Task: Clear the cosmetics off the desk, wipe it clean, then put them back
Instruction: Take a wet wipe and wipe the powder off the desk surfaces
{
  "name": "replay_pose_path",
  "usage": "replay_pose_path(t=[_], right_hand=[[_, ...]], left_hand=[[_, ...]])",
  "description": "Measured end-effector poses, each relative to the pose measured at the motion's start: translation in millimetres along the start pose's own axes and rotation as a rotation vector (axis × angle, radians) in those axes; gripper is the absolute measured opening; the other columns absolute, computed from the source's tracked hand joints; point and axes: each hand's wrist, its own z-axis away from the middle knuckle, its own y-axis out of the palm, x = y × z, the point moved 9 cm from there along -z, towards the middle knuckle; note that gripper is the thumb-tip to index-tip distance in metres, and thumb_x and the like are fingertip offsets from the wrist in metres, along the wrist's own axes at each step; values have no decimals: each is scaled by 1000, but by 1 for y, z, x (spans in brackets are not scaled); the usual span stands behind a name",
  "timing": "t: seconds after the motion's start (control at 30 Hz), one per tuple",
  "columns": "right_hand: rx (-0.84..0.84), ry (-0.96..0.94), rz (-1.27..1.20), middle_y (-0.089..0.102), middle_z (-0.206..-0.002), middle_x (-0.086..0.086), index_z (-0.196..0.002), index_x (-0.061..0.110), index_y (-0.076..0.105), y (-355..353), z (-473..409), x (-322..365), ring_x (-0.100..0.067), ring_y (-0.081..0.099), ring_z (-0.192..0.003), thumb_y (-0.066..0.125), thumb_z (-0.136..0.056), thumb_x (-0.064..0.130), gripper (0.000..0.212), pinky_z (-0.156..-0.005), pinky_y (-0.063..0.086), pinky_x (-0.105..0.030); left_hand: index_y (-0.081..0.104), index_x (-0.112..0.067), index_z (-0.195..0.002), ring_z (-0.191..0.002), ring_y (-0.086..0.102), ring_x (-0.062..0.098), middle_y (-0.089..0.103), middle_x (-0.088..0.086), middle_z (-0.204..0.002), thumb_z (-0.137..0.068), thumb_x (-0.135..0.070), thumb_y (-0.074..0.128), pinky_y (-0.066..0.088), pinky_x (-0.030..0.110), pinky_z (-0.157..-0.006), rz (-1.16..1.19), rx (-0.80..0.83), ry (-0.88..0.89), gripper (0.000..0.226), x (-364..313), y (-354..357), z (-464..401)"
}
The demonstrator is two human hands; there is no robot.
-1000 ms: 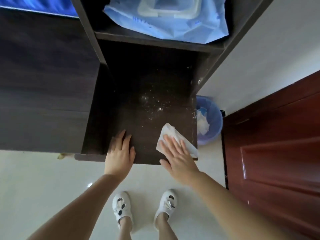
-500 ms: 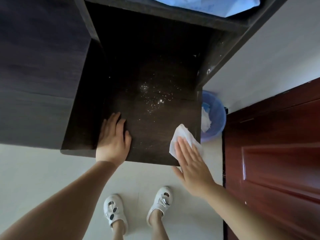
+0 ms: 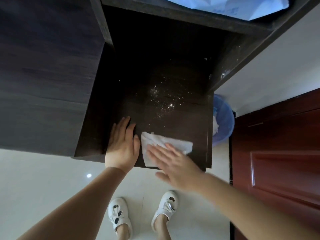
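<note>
The dark brown desk lies below me, with a patch of white powdery specks near its middle. A white wipe is spread flat on the desk's front edge. My right hand presses on the wipe with straight fingers; it looks blurred from motion. My left hand rests flat on the desk just left of the wipe, fingers straight. No cosmetics show on the desk.
A blue bin holding white waste stands on the floor right of the desk. A red-brown door is at the right. A shelf above carries a blue bag. A dark panel flanks the left.
My right hand has slid the wipe leftwards along the front edge, from the right corner towards my left hand. My left hand has stayed in place.
</note>
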Motion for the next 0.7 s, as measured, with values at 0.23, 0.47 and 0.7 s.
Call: replay_pose_path(t=[0.23, 0.47, 0.7], right_hand=[[-152, 576, -196, -12, -158, -5, -147, 14, -7, -56, -82, -168, -16, -15, -144, 17, -99, 40, 60, -118, -10, -37], [-106, 209, -141, 16, -155, -7, -147, 11, 16, -11, -7, -8, -19, 13, -145, 8, -99, 43, 58, -116, 11, -40], [-164, 796, -270, -10, -158, -9, -147, 10, -7, -68, -97, -222, -19, -12, -145, 9, -98, 43, 62, -119, -5, -41]], left_hand=[[52, 1, -118, -129, 28, 25, 48, 21, -134, -90, -23, 32, 11, 35, -112, -9, -5, -7, 42, 2, 1, 0], [50, 2, -118, -127, 31, 27, 49, 23, -132, -88, -21, 33, 13, 37, -111, -51, 53, -10, 42, -1, 1, 0], [49, -1, -121, -129, 30, 26, 49, 21, -134, -88, -21, 34, 14, 38, -112, -67, 18, -5, 41, 1, 4, -1]])
